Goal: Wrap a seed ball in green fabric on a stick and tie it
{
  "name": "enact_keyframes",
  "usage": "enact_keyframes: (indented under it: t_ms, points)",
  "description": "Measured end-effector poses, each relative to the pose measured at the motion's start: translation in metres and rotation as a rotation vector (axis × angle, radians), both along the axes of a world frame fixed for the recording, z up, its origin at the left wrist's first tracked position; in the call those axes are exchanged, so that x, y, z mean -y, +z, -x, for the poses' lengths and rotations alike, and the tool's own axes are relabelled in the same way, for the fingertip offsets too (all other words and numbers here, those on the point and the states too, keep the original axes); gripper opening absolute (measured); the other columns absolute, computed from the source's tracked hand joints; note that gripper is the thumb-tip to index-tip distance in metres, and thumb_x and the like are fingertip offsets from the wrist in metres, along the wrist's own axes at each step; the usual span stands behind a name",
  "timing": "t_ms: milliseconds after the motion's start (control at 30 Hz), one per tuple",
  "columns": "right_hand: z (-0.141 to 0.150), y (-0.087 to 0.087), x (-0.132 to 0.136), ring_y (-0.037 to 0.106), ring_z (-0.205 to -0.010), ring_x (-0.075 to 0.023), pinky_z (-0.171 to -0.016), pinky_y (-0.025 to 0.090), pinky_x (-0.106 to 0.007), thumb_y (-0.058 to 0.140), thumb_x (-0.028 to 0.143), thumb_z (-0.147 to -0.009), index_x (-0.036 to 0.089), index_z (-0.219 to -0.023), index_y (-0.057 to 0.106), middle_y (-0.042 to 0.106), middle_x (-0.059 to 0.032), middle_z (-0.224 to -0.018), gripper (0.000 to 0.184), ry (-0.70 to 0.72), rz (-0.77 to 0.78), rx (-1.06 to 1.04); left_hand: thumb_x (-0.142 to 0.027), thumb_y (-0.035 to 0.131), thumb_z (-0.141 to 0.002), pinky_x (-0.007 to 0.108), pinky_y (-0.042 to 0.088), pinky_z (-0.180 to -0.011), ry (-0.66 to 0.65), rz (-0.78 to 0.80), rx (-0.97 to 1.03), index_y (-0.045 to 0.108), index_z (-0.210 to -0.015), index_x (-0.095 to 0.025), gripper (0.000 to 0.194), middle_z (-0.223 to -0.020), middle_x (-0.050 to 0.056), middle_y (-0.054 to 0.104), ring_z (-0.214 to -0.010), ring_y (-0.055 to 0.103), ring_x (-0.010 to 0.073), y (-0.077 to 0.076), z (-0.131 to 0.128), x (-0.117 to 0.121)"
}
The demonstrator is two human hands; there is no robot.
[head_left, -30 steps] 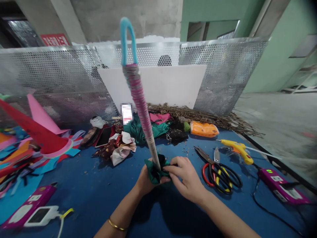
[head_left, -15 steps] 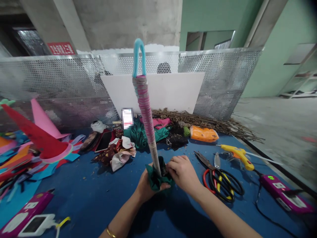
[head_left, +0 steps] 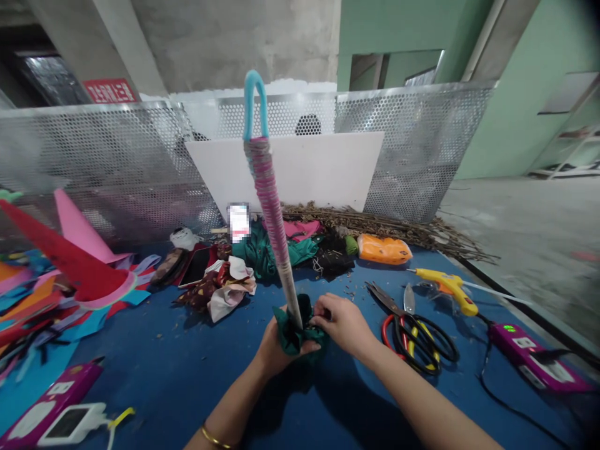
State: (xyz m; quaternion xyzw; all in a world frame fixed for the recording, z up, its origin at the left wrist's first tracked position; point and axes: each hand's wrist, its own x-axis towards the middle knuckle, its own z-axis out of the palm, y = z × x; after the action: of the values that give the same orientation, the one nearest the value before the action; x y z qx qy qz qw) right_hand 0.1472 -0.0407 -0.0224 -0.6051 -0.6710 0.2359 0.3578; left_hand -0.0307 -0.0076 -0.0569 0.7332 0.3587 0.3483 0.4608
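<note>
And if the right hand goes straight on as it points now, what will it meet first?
The right hand would probably meet the green cloth first, then the stick; depth is unclear.

At the front centre of the table point(head_left: 210, 387) was a stick point(head_left: 274, 225), its lower end inside a cloth point(head_left: 285, 334) between the left hand point(head_left: 272, 350) and the right hand point(head_left: 342, 322). To the right lay scissors point(head_left: 400, 310), then a glue gun point(head_left: 447, 286) and a power strip point(head_left: 534, 356); to the left, cones point(head_left: 89, 269) among paper strips point(head_left: 42, 300), a second power strip point(head_left: 54, 397) before them. Beyond the hands lay a fabric heap point(head_left: 253, 250) and a packet point(head_left: 384, 249), with stalks point(head_left: 375, 222), a board point(head_left: 323, 169) and a mesh screen point(head_left: 412, 144) behind.
</note>
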Motion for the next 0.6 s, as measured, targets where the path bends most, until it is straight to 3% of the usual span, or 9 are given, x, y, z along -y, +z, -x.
enact_keyframes:
  t_ms: [200,433,600]
  points:
    - [-0.005,-0.016,-0.010,0.044,-0.056,-0.0110,-0.054,0.033,-0.022,0.060,0.028,-0.075,0.019,-0.063,0.054,0.049,0.0055,-0.057,0.016,-0.046,0.132,-0.361,-0.037,0.081,-0.059,0.044,0.051,-0.091,-0.015,-0.008,-0.007,0.051,-0.122,-0.019,0.073,-0.108,0.010,0.066,-0.099,0.063,0.0264,-0.004,0.002,-0.001]
    - [-0.006,-0.010,-0.003,0.053,-0.072,-0.0134,-0.067,0.038,-0.023,0.066,0.028,-0.071,0.021,-0.074,0.064,0.057,0.0024,-0.074,0.007,-0.014,0.010,-0.190,-0.037,0.080,-0.060,0.048,0.050,-0.092,-0.018,-0.002,0.025,0.047,-0.128,-0.019,0.078,-0.115,0.012,0.064,-0.104,0.061,0.0292,-0.005,0.001,0.000]
    - [-0.006,-0.014,-0.010,0.051,-0.063,-0.0130,-0.060,0.037,-0.024,0.059,0.030,-0.073,0.019,-0.063,0.059,0.056,0.0024,-0.062,0.014,-0.040,0.089,-0.372,-0.036,0.082,-0.057,0.045,0.050,-0.092,-0.002,-0.015,-0.010,0.055,-0.120,-0.016,0.071,-0.110,0.012,0.066,-0.101,0.062,0.0294,-0.001,0.000,0.000]
